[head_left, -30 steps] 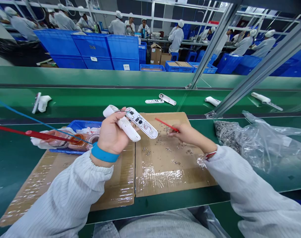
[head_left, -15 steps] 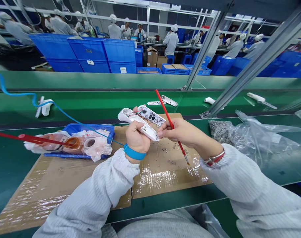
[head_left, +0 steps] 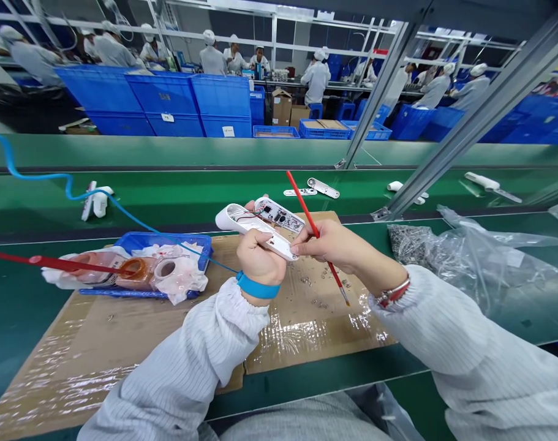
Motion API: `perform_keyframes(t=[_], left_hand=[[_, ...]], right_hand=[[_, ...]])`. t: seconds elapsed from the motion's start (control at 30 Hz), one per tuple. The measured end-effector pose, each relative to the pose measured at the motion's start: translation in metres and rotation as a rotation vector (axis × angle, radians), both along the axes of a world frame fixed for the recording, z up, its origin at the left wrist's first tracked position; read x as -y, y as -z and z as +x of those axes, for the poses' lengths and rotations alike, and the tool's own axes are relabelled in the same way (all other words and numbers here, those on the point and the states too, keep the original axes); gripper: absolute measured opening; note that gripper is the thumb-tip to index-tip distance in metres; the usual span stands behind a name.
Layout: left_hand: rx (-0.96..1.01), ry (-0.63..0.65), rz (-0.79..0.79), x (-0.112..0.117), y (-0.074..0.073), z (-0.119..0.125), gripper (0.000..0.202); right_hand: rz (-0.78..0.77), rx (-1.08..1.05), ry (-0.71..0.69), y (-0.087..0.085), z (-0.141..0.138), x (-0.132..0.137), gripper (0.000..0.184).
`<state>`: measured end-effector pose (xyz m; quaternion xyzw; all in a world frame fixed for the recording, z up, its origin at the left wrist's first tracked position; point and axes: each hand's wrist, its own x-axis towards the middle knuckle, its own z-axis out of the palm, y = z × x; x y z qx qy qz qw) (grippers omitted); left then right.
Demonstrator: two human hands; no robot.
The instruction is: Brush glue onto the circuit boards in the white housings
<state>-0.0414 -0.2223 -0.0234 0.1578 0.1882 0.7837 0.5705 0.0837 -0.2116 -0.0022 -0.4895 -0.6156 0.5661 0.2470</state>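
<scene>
My left hand [head_left: 259, 257] is wrapped round a white plastic device housing [head_left: 242, 222] with an open circuit board [head_left: 279, 215] and red wires showing at its top. My right hand [head_left: 334, 245] pinches the lower end of that housing while a thin red brush [head_left: 312, 225] runs through its fingers, handle up and bristle tip [head_left: 346, 301] pointing down over the cardboard. Small metal screws [head_left: 320, 288] lie scattered on the taped cardboard mat [head_left: 168, 331] under my hands. A blue wristband [head_left: 257, 286] sits on my left wrist.
A blue tray [head_left: 141, 242] with tape rolls and white cloths lies left, crossed by a red rod [head_left: 53, 263] and a blue cord [head_left: 76, 196]. A clear bag of metal parts [head_left: 448, 251] sits right. White device parts [head_left: 318, 187] ride the green conveyor [head_left: 168, 196]. People work beyond blue crates [head_left: 168, 98].
My right hand came from the scattered screws up to the housing, swinging the brush upright. My left hand shifted the housing rightward; since half a second ago almost nothing has moved.
</scene>
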Motion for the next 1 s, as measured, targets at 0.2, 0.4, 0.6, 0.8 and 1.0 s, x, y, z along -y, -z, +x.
perform_keyframes(t=[0.2,0.4,0.6,0.8,1.0], left_hand=[[-0.098,-0.022,0.001,-0.01,-0.006,0.007,0.055],[-0.145,-0.065,0.057,-0.02,0.0,0.017,0.053],[-0.192,-0.118,0.102,-0.019,0.008,0.021,0.051],[-0.262,-0.182,0.158,-0.014,0.006,0.023,0.051],[-0.277,-0.206,0.111,-0.008,0.003,0.023,0.054]], right_hand=[[0.043,-0.001,0.056,-0.003,0.002,-0.008,0.009],[0.07,0.088,0.09,0.001,0.008,-0.021,0.006],[0.062,0.102,0.11,0.005,0.011,-0.024,0.003],[0.044,0.116,0.116,0.001,0.011,-0.021,0.005],[0.056,0.107,0.16,-0.004,0.007,-0.021,0.028]])
